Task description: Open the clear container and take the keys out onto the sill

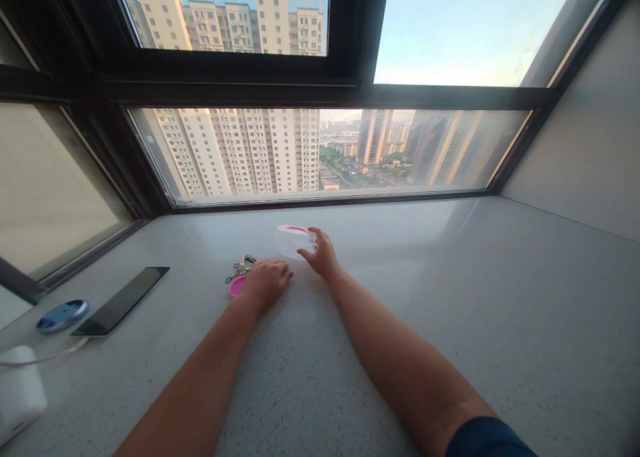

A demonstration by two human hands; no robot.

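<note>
1. Here's the right hand [323,257] closed on the translucent tub [289,245], thumb on the near wall, fingers round its right side
2. That tub is on, or only just above, the speckled worktop [400,363]; I can't tell which from here
3. Over to the left hand [270,280], nearer than the tub and left of it, palm down with fingers curled; their undersides are hidden, so no call on whether they hold anything
4. Left of the tub, right beside that hand: a pink lid-like disc [237,285] and a huddle of small metal pieces [243,265] with looped ends
5. The wall looks thin, so a good grip here is gentle and broad, firm enough not to slip, never hard enough to bow it
6. Level is the safe way to hold this tub, thumb low, rim unobstructed
7. Those loops could snag, I'd judge, so fingertips should part the pieces singly, without nudging the disc into the tub
</note>
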